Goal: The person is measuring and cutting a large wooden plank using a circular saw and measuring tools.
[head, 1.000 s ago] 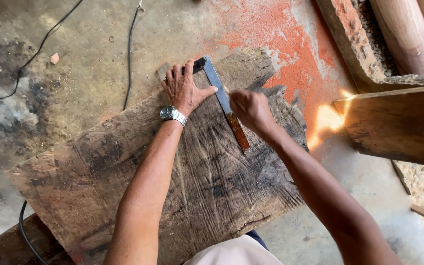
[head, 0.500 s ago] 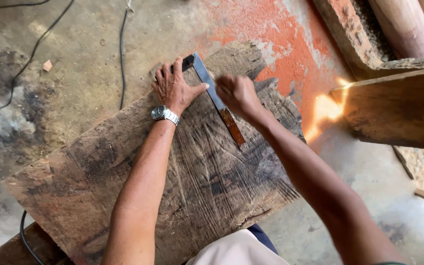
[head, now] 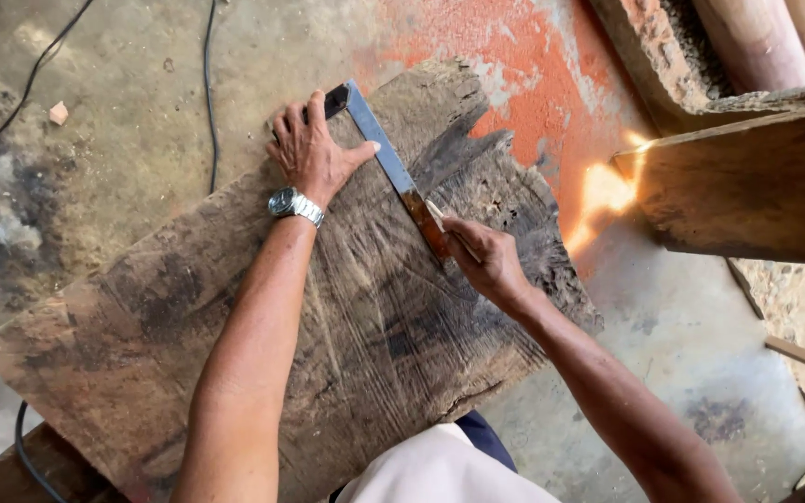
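While the left hand [head: 314,154] presses flat, fingers spread, on the square [head: 393,168], the right hand [head: 486,261] pinches a pencil [head: 442,219] against the plank [head: 328,307].

Setting: woodworking workshop.
Evidence: rough wooden slab [head: 328,317] at centre; stained concrete floor [head: 114,121]; power cables [head: 209,84] at 11 o'clock; timber board [head: 747,186] at 3 o'clock.

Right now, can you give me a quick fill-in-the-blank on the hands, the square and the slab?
1. The left hand presses the metal ____ flat on the slab.
2. The right hand holds a pencil against the square's ____ edge.
3. A wristwatch sits on the ____ wrist.

Missing words: square; right; left
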